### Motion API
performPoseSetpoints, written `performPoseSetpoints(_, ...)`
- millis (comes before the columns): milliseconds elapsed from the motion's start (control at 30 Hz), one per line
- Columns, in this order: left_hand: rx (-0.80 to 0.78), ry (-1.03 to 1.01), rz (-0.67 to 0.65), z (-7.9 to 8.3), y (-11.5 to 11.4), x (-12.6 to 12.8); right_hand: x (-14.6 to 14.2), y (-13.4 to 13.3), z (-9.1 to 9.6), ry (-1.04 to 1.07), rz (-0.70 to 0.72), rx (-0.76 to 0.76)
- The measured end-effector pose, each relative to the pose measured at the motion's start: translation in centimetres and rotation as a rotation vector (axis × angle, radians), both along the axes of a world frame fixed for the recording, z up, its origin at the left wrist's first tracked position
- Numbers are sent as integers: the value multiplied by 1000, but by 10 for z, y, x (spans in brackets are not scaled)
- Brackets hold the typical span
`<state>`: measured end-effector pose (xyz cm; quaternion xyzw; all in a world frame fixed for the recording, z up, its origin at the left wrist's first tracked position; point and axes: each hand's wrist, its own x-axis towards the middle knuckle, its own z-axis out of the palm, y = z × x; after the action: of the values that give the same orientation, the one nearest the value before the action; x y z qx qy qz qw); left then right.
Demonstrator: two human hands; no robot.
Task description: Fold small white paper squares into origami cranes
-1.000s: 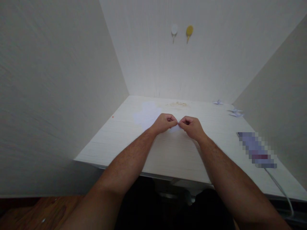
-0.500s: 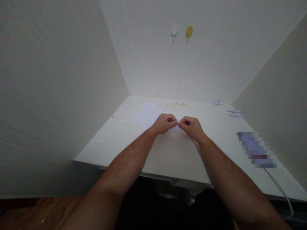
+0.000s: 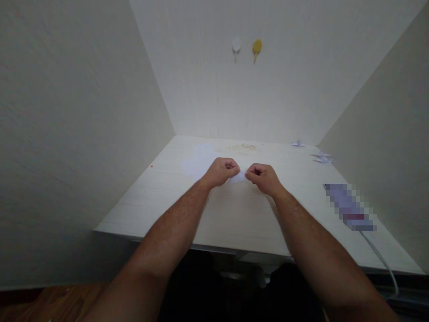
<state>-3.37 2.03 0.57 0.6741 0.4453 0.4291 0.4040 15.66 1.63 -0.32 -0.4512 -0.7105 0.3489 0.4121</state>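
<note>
A small piece of white paper (image 3: 238, 177) is between my two hands, just above or on the white desk (image 3: 241, 219). My left hand (image 3: 222, 171) pinches its left part between thumb and curled fingers. On the other side, my right hand (image 3: 263, 177) is closed in a pinch at the paper's right end. A narrow gap separates the fingertips, and the paper shows across it. Its folds are too faint to make out. Flat white sheets of paper (image 3: 196, 164) lie just beyond my left hand, partly covered by it.
Several folded paper cranes (image 3: 322, 157) sit at the back right. A blurred-out phone-like device (image 3: 348, 206) with a white cable (image 3: 380, 258) lies on the right. Walls enclose the desk; a white hook (image 3: 236, 45) and a yellow hook (image 3: 257, 46) are on the back one.
My hands were touching at the fingertips and are now slightly apart, with more of the paper showing between them. The whole view has shifted a little.
</note>
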Motion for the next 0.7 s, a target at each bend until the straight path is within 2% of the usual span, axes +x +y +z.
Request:
performPoseSetpoints(533,-42,-5,33,2,2,-9,6,1,4,29,-12,-116)
performPoseSetpoints(700,-46,-26,120,6,4,-16,11,5,4,102,-125,-62)
